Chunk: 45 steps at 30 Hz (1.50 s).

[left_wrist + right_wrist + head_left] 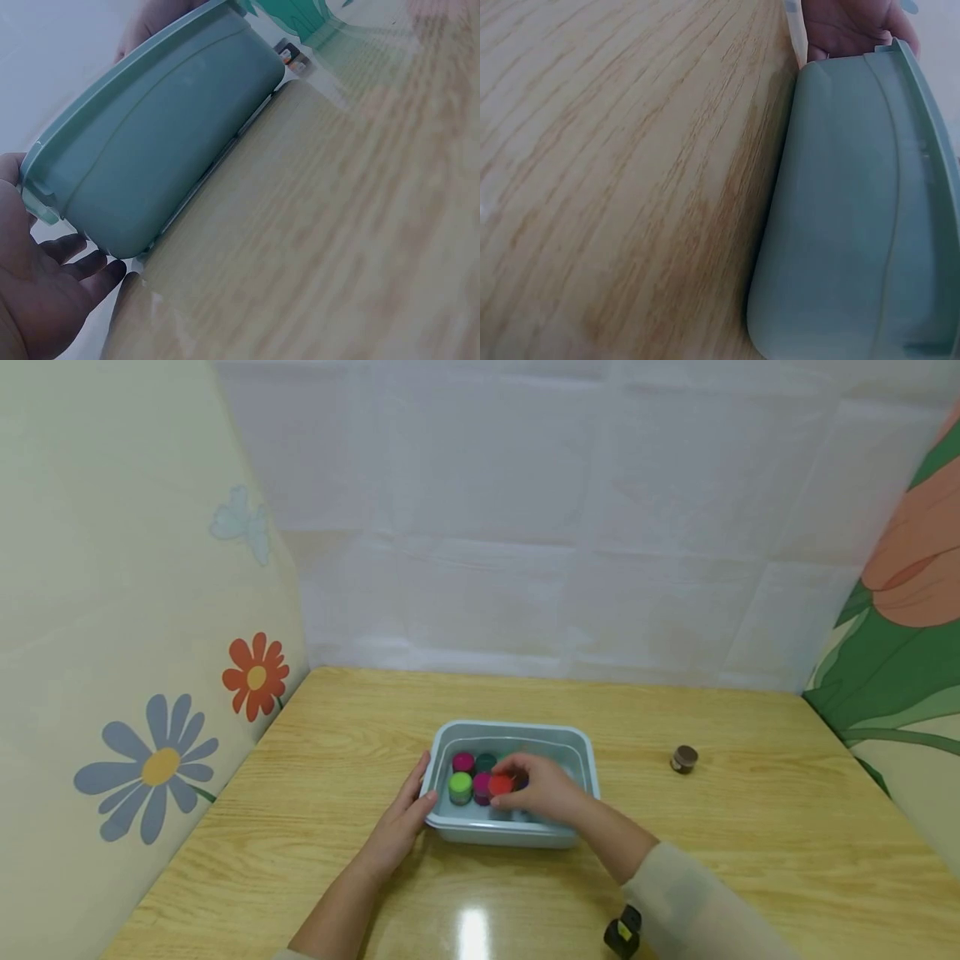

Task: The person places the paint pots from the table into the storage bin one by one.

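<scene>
A pale blue-green plastic tub (502, 837) sits on the table with several small paint jars inside. At its left end, my left hand (397, 827) grips the rim, thumb over the edge and fingers against the outer wall. My right hand (546, 787) reaches into the tub and pinches a red-lidded jar (500, 787) between thumb and fingers. Left of that jar stand a magenta jar (482, 789) and a lime-green jar (461, 788). Behind them are another magenta jar (463, 763) and a dark green jar (486, 763). The right hand partly covers a dark jar and others beside it.
A small brown-lidded jar (684, 759) stands on the wooden table (360, 727), right of the tub. A black object (623, 932) with a yellow mark is by the right sleeve (697, 893). A white sheet (465, 527) hangs behind; flower-printed panels flank the table.
</scene>
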Each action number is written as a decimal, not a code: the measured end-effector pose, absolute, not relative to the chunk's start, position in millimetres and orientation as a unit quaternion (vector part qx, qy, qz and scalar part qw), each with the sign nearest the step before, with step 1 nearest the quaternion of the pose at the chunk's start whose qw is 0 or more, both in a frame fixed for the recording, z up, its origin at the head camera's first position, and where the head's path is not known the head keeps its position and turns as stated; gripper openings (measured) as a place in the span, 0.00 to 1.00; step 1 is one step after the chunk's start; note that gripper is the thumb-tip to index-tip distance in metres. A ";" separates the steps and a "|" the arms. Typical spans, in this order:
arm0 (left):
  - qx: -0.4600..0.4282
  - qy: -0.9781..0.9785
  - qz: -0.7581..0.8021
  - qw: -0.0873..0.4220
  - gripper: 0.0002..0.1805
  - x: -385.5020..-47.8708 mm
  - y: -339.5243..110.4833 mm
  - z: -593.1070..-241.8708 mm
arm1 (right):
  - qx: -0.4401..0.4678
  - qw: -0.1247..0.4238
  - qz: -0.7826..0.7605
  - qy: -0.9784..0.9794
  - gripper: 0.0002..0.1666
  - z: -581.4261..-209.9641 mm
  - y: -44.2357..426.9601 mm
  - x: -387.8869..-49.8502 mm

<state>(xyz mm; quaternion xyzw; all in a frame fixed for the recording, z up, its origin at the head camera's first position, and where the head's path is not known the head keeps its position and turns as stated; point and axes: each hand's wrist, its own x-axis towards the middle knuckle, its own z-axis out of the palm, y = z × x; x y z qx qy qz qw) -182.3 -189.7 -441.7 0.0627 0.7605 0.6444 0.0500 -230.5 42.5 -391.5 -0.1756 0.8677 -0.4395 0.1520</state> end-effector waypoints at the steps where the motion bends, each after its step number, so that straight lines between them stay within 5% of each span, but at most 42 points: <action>1: 0.062 0.761 0.644 0.050 0.34 -182.3 -189.6 -441.7 | -0.178 0.153 -0.437 0.868 0.26 -391.6 41.9 -230.4; 45: 0.057 0.754 0.651 0.064 0.34 -181.1 -189.6 -438.9 | -0.205 0.155 -0.360 0.897 0.21 -395.1 29.2 -234.9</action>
